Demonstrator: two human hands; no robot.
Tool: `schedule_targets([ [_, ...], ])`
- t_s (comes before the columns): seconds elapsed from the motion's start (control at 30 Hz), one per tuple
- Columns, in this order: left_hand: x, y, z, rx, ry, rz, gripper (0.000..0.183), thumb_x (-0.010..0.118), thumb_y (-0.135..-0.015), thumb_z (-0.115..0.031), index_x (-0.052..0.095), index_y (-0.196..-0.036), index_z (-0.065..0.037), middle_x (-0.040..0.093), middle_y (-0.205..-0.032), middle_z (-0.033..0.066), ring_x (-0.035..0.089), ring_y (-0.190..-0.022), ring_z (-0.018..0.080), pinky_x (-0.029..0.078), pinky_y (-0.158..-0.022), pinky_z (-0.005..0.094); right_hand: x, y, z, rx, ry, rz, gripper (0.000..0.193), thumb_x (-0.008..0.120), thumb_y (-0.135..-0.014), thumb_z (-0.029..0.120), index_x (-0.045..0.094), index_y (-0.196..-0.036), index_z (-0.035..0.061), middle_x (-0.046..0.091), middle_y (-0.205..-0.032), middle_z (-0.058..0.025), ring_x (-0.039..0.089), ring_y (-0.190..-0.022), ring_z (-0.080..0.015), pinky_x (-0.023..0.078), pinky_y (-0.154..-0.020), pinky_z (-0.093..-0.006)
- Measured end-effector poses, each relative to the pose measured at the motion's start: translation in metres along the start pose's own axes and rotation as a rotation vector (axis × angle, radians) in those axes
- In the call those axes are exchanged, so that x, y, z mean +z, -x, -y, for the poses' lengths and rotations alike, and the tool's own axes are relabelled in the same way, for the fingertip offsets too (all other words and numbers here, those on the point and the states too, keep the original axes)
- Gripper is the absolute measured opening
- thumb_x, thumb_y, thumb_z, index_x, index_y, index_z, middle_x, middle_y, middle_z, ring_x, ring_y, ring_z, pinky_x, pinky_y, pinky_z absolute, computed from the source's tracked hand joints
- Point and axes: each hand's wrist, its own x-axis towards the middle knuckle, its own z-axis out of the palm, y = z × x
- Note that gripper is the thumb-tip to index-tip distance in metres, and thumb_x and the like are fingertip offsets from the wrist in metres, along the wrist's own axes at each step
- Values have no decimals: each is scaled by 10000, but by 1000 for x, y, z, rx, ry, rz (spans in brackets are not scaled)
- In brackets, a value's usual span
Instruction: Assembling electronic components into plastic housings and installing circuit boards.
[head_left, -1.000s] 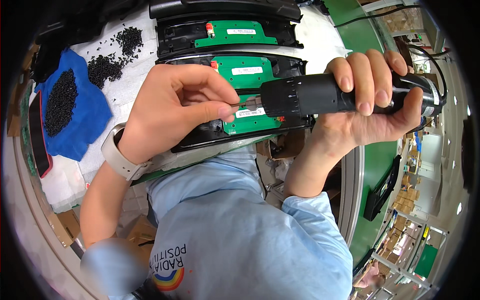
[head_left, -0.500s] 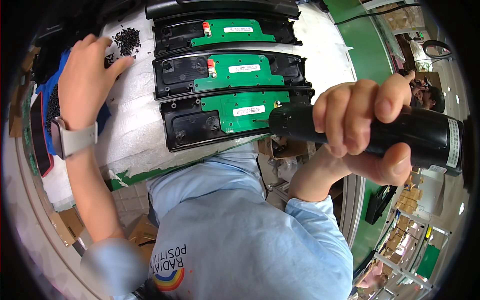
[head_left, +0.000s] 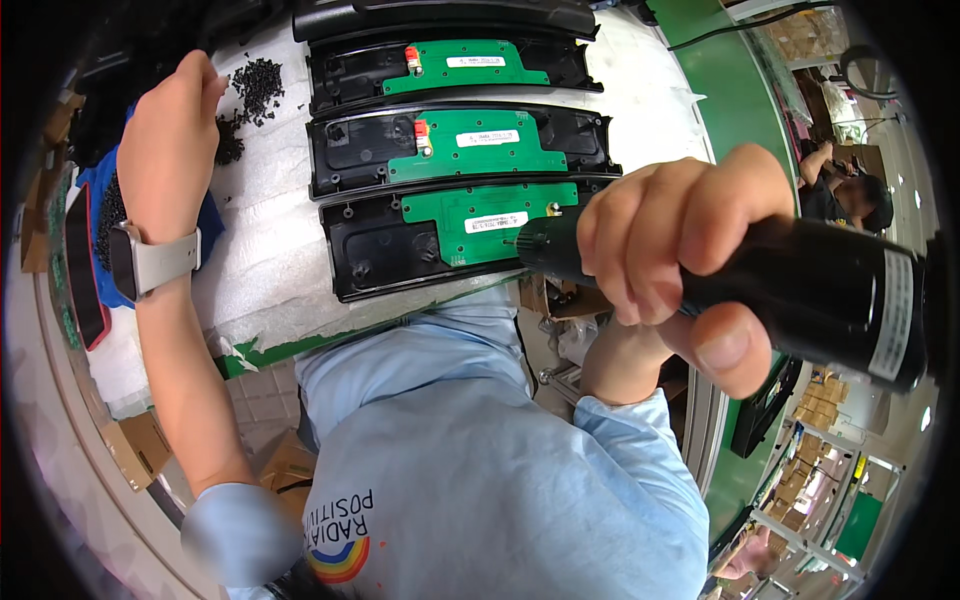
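Note:
My right hand is wrapped round a black electric screwdriver. Its nose reaches over the lower right of the nearest green circuit board, and the bit meets the board near its edge. That board lies in a long black plastic housing. At the left, my left hand is beside a pile of small black screws, its fingers drawn together in a pinch. Anything between those fingertips is too small or hidden to name. More screws lie by the hand.
Behind the nearest housing lie two more black housings with green boards, a middle one and a far one. A blue bag and a red-edged phone-like slab are at the left. Another person is at the far right.
My left hand's spread thumb and fingers have come together near the screws. My right hand and the screwdriver have shifted slightly left, and the screwdriver's rear end has dipped.

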Motion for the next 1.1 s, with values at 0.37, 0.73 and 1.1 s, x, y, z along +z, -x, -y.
schedule_targets([
  [0.37, -3, 38, -81, 96, 1495, 512, 57, 608, -842, 31, 590, -896, 28, 620, -774, 29, 599, -710, 73, 467, -634, 184, -6, -3, 4, -3, -50, -141, 343, 637, -833, 292, 447, -1017, 72, 496, -669, 6, 488, -504, -116, 411, -550, -301],
  [0.73, -25, 42, -81, 75, 1647, 758, 106, 637, -818, 66, 638, -924, 63, 675, -856, 115, 673, -819, 175, 540, -775, 273, -26, -11, -8, -348, -535, -204, 359, 611, -845, 300, 550, -1048, 11, 528, -702, -9, 485, -559, -128, 379, -663, -328],
  [1.1, -27, 36, -82, -36, 1723, 973, 206, 694, -760, 68, 636, -957, 41, 674, -893, 101, 670, -842, 164, 530, -749, 245, -24, -9, -10, -341, -579, -213, 366, 607, -848, 309, 541, -1052, 12, 516, -694, -3, 488, -566, -125, 380, -673, -332],
])
